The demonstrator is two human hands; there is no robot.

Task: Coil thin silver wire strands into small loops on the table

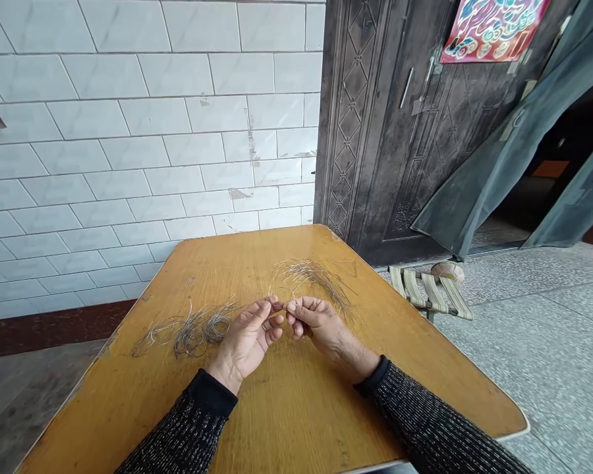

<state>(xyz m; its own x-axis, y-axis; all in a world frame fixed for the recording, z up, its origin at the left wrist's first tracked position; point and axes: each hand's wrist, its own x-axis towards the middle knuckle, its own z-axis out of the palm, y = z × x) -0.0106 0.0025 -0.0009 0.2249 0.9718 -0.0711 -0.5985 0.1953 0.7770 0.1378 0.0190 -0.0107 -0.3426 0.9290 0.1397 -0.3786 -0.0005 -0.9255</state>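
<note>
Over the middle of the wooden table (286,395), my left hand (250,332) and my right hand (321,326) meet almost fingertip to fingertip. Each is closed in a pinch on a thin wire (278,305), which looks reddish-brown between the thumbs. Fine strands rise in a loop above the fingers. Left of my left hand lie coiled bundles of thin silvery wire (190,336), one of them a small round coil (217,327). Beyond my right hand spreads a loose bunch of long wires (321,275). The wire ends inside my fingers are hidden.
White wall tiles (178,131) stand behind the table's far left side. At the far right are a dark carved door (390,131) and a grey-green curtain (504,151). A low striped folding stool (429,291) sits on the speckled floor to the right.
</note>
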